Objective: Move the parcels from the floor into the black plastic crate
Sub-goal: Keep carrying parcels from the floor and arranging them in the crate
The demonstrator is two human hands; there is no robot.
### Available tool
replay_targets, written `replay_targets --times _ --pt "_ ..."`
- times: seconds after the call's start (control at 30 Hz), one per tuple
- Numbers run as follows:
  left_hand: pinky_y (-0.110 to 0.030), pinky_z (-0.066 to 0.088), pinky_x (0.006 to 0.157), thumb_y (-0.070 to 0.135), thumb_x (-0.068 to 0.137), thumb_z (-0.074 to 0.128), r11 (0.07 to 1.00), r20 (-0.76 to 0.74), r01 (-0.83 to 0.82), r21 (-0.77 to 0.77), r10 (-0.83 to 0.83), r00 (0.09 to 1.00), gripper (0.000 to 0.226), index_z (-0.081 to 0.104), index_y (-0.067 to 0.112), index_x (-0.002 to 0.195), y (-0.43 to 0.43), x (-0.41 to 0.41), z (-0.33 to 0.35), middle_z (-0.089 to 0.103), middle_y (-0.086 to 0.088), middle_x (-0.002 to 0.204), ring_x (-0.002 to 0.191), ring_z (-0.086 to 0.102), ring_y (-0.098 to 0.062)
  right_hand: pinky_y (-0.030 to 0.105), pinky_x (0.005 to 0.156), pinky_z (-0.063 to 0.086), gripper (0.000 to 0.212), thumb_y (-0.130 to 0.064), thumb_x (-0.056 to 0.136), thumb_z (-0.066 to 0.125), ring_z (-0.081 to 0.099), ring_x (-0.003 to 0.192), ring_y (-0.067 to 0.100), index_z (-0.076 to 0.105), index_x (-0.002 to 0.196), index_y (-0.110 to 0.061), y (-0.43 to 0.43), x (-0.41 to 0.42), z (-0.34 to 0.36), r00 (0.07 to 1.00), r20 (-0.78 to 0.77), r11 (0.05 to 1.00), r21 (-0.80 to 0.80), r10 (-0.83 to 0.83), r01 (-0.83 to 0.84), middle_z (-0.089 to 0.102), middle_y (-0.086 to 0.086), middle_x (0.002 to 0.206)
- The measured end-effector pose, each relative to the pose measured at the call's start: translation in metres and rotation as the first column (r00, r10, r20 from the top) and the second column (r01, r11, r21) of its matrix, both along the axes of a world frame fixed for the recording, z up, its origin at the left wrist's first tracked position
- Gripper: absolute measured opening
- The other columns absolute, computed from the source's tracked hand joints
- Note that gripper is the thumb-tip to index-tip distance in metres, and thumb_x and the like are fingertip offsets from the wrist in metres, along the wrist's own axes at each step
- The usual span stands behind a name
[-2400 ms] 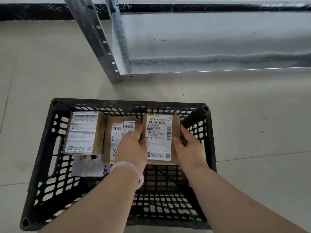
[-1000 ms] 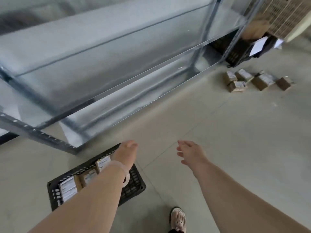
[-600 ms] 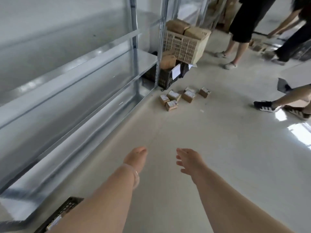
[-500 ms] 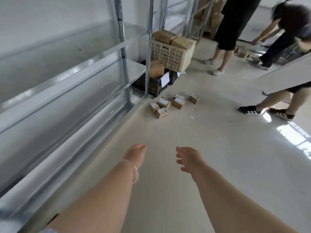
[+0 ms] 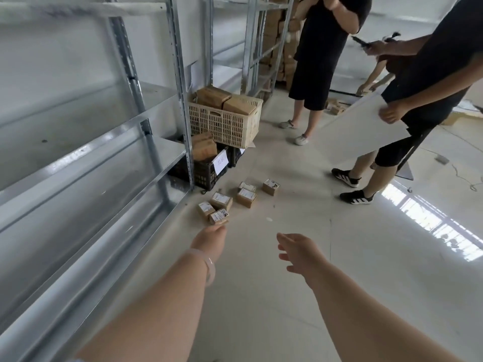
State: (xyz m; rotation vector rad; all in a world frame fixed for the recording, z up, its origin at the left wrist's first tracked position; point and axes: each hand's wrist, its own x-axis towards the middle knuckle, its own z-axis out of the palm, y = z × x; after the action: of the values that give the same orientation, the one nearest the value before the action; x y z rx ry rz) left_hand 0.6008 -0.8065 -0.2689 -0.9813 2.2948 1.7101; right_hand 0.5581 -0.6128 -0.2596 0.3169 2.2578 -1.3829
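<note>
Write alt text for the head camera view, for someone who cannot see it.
The left hand and right hand, both empty and open, reach toward a cluster of small labelled cardboard parcels on the floor beside metal shelving. Two people in black stand beyond.

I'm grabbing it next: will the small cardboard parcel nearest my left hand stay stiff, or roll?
The nearest parcel is a boxy carton with flat faces, so it is probably stiff and unlikely to roll. It looks small, so it is likely light enough for one hand. Its labelled face may be slicker than the bare cardboard.
</note>
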Motion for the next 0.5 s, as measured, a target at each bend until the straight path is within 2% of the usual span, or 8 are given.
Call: replay_targets --times 0.07,0.17,0.23,0.3,0.43,0.5 --pt "-0.043 0.043 0.098 0.032 0.096 0.041 0.999 0.008 -0.011 0.031 0.011 1.000 0.029 0.062 0.014 0.103 -0.003 -0.041 0.003 0.062 -0.014 0.112 0.109 0.058 -0.032 0.043 0.087 0.055 0.022 -0.040 0.092 0.056 0.066 0.105 0.031 0.064 0.103 -0.023 -0.001 -0.042 0.004 1.000 -0.008 1.000 -0.014 -0.024 0.024 0.070 0.010 0.107" --pt "-0.045 0.043 0.101 0.033 0.094 0.041 0.998 0.028 0.003 0.056 -0.004 1.000 0.023 0.055 0.018 0.083 -0.008 -0.108 0.007 0.063 -0.014 0.111 0.108 0.058 -0.032 0.042 0.087 0.055 0.017 -0.041 0.092 0.056 0.067 0.103 0.028 0.063 0.099 -0.027 0.000 -0.108 0.013 0.998 -0.027 0.998 -0.039 -0.051 0.050 0.069 0.007 0.106" --pt "-0.047 0.044 0.101 0.037 0.087 0.042 0.999 0.032 0.018 0.050 -0.020 0.999 0.024 0.054 0.018 0.080 -0.010 -0.157 0.008 0.063 -0.017 0.112 0.109 0.058 -0.033 0.040 0.085 0.054 0.014 -0.042 0.091 0.056 0.067 0.105 0.032 0.062 0.089 -0.030 0.005 -0.150 0.021 0.996 -0.042 0.996 -0.045 -0.073 0.071 0.070 0.008 0.105" --pt "-0.049 0.045 0.100 0.046 0.078 0.041 0.998 0.025 0.016 0.064 -0.018 1.000 0.029 0.057 0.024 0.087 -0.009 -0.201 0.010 0.062 -0.012 0.118 0.115 0.056 -0.034 0.042 0.087 0.054 0.015 -0.043 0.091 0.056 0.067 0.104 0.031 0.063 0.089 -0.030 0.013 -0.188 0.028 0.994 -0.059 0.995 -0.041 -0.093 0.090 0.070 0.006 0.102" --pt "-0.048 0.043 0.102 0.039 0.093 0.041 0.997 -0.017 0.010 0.075 -0.008 1.000 0.021 0.057 0.026 0.098 0.007 -0.272 0.025 0.061 -0.005 0.120 0.114 0.056 -0.029 0.042 0.087 0.055 0.014 -0.040 0.093 0.056 0.068 0.098 0.023 0.064 0.092 -0.028 0.033 -0.261 0.037 0.994 -0.077 0.996 -0.034 -0.084 0.081 0.069 0.003 0.103" --pt "-0.046 0.043 0.102 0.037 0.095 0.042 0.997 -0.024 -0.027 0.066 0.029 0.999 0.024 0.059 0.024 0.104 0.016 -0.309 0.032 0.062 -0.006 0.118 0.112 0.057 -0.028 0.040 0.085 0.055 0.017 -0.038 0.094 0.055 0.067 0.097 0.019 0.063 0.102 -0.026 0.042 -0.302 0.041 0.993 -0.084 0.996 -0.050 -0.077 0.073 0.068 0.003 0.105"
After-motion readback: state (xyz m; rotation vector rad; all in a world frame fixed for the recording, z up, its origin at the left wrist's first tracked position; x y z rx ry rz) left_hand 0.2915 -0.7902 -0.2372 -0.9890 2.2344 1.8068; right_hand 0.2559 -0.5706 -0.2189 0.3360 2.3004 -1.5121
